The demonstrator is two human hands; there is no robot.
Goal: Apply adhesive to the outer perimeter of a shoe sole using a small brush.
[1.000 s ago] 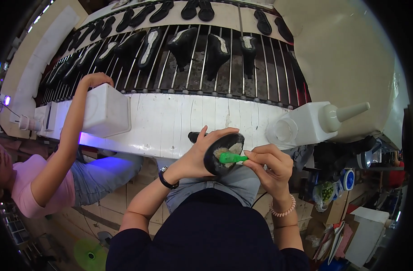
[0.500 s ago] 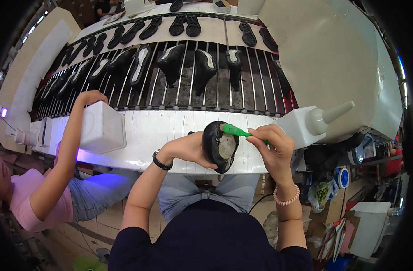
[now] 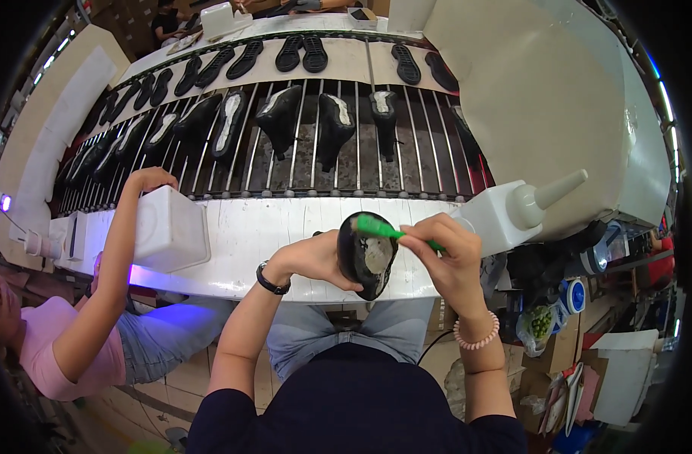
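My left hand grips a black shoe from the left, with its pale underside turned up toward me. My right hand pinches a green brush whose head rests on the upper edge of that underside. Both hands are over the white bench edge, just in front of my body.
A barred conveyor carries several black shoes and soles behind the bench. A white squeeze bottle lies at my right. A co-worker in pink at my left reaches an arm up beside a white box. Clutter fills the floor at right.
The shoe and both hands have risen from my lap to over the bench edge. The brush has moved from the shoe's middle to its upper edge.
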